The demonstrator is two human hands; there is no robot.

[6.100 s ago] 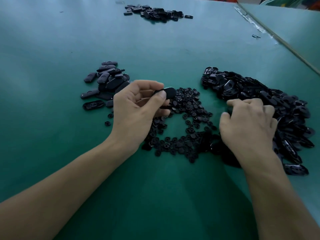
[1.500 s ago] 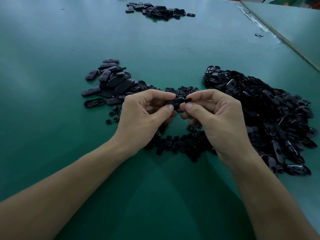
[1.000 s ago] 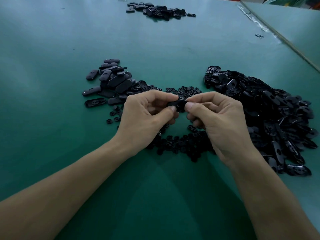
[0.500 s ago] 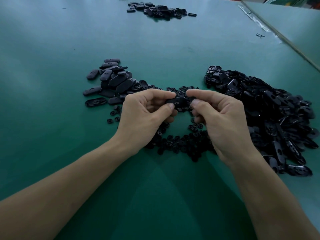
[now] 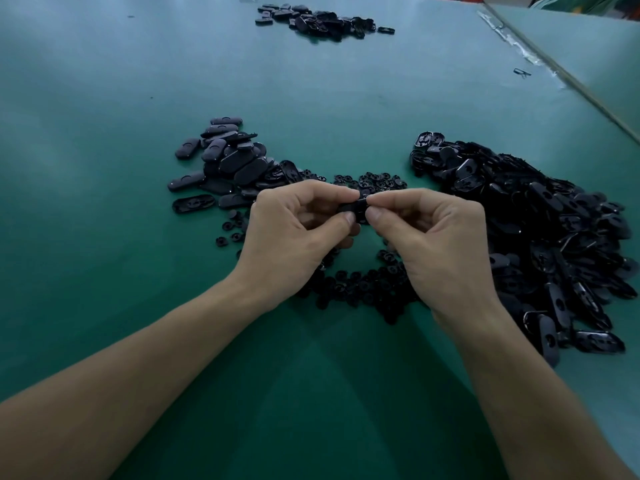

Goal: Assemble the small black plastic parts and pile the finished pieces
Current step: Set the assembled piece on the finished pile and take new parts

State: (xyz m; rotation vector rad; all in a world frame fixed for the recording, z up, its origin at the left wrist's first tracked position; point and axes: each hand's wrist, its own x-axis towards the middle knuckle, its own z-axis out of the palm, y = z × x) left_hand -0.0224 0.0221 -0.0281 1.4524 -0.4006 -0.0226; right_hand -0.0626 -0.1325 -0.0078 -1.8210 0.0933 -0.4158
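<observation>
My left hand (image 5: pixel 294 237) and my right hand (image 5: pixel 436 244) meet above the table and pinch one small black oval part (image 5: pixel 355 207) between thumbs and forefingers. Most of that part is hidden by my fingertips. Under and behind my hands lies a scatter of small round black pieces (image 5: pixel 367 289). A pile of oval pieces (image 5: pixel 228 164) lies to the left. A large heap of black oval shells (image 5: pixel 540 230) lies to the right.
The green table (image 5: pixel 104 237) stretches all around. Another pile of black parts (image 5: pixel 318 20) lies at the far edge. A seam with tape (image 5: pixel 540 60) runs along the right, with a single small part (image 5: pixel 522 72) beside it.
My right hand left the right heap and joined the left hand at the held part. In the last second both hands stay together with small finger shifts on the part.
</observation>
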